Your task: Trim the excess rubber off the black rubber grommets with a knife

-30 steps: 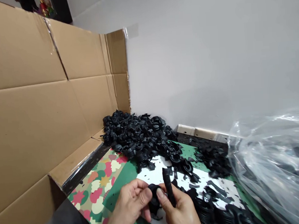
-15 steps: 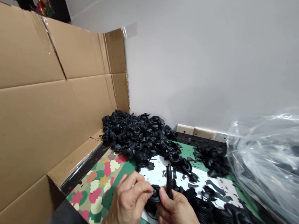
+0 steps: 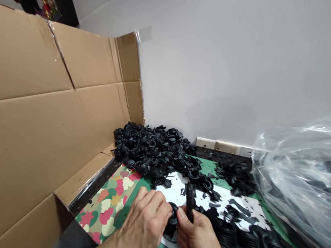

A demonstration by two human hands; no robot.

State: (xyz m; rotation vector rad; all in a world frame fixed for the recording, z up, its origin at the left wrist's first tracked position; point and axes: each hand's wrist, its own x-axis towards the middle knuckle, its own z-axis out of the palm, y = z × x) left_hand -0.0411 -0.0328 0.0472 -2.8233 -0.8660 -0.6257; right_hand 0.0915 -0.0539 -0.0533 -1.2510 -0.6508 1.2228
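Observation:
A small round black rubber piece (image 3: pixel 173 213) with a raised rim is held between my two hands, low in the middle of the view. My left hand (image 3: pixel 149 220) is closed, its bent fingers pinching the left side of this piece; the fingertips are partly hidden. The right side of the piece is under the thumb of my right hand (image 3: pixel 196 231). That hand also grips a slim black tool (image 3: pixel 190 199), which stands up between thumb and forefinger. What kind of tool it is I cannot make out. Beneath the hands lies a white sheet (image 3: pixel 171 194) strewn with black scraps.
A heap of black ribbed rubber parts (image 3: pixel 153 148) lies against the cardboard wall (image 3: pixel 101 118). Dark scraps (image 3: pixel 236 175) are piled to its right. Ribbed black tubes (image 3: pixel 245 240) lie at the front right, near a clear plastic bag (image 3: pixel 306 173). Patterned paper (image 3: pixel 109 206) covers the left.
My left hand has rolled over the rubber piece, its back now turned more upward and its fingers curled further. My right hand and the tool have shifted only slightly.

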